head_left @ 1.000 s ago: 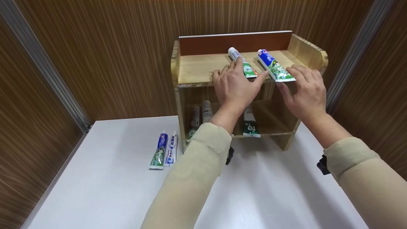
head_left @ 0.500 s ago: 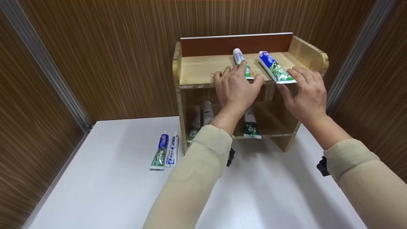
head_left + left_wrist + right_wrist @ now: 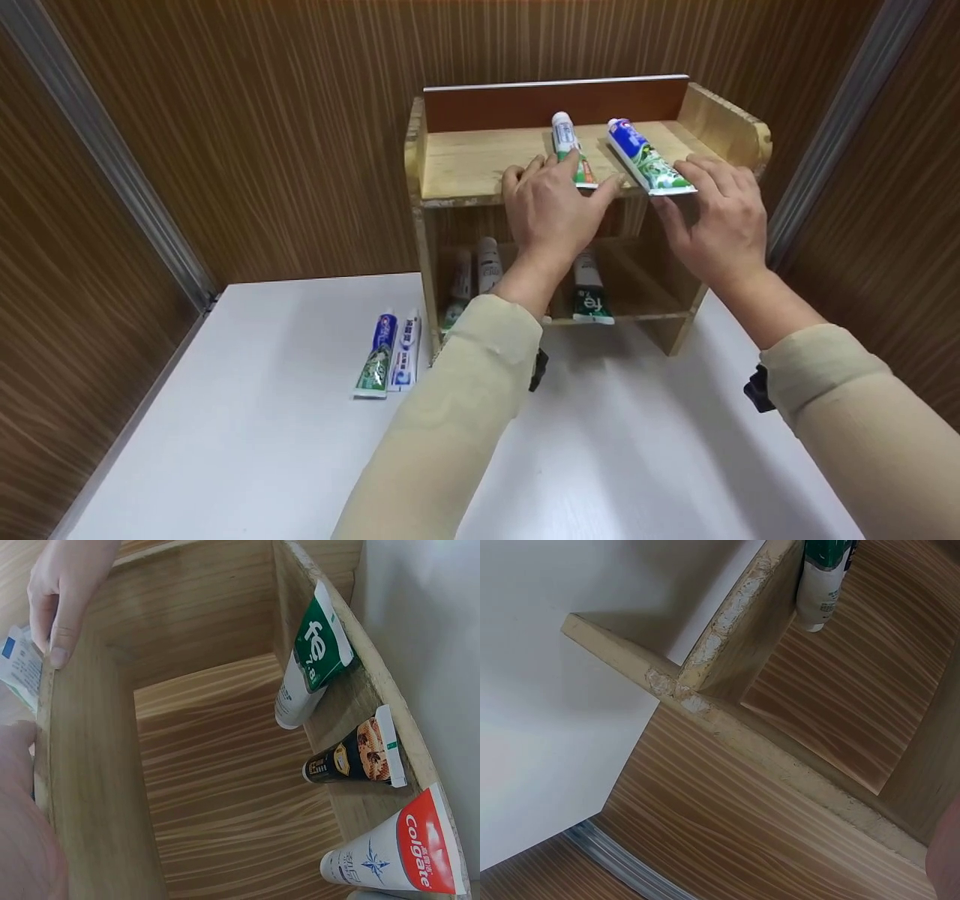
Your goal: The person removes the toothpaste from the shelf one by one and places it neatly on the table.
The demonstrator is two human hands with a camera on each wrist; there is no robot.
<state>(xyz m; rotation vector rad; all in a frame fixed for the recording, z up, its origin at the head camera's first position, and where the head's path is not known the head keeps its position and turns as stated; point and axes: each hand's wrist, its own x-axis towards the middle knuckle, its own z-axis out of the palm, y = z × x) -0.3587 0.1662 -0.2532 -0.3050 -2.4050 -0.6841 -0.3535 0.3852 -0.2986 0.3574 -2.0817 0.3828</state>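
Observation:
On the wooden rack's top shelf [image 3: 480, 161], the left hand [image 3: 551, 206] rests with its index finger against a white and green toothpaste tube [image 3: 565, 135]. Its thumb is extended beside the tube's flat end. To the right, the right hand [image 3: 721, 221] holds the flat end of a blue and green toothpaste tube [image 3: 634, 150], fingers at its side and thumb below. That end juts past the shelf's front edge. In the left wrist view, the thumb of the right hand [image 3: 71, 596] lies at the shelf edge, near an overhanging tube end [image 3: 21, 664].
Below, the lower shelf holds several tubes, among them a green and white tube [image 3: 315, 652], a black tube [image 3: 356, 754] and a red and white Colgate tube [image 3: 401, 851]. Two more, a blue-green tube [image 3: 377, 356] and a white tube [image 3: 405, 352], lie left on the white table [image 3: 247, 427].
Under the left hand, the white and green tube has turned from a slant to nearly straight, its cap shifting right. The left thumb has drawn back slightly. The right hand and its tube look nearly unchanged.

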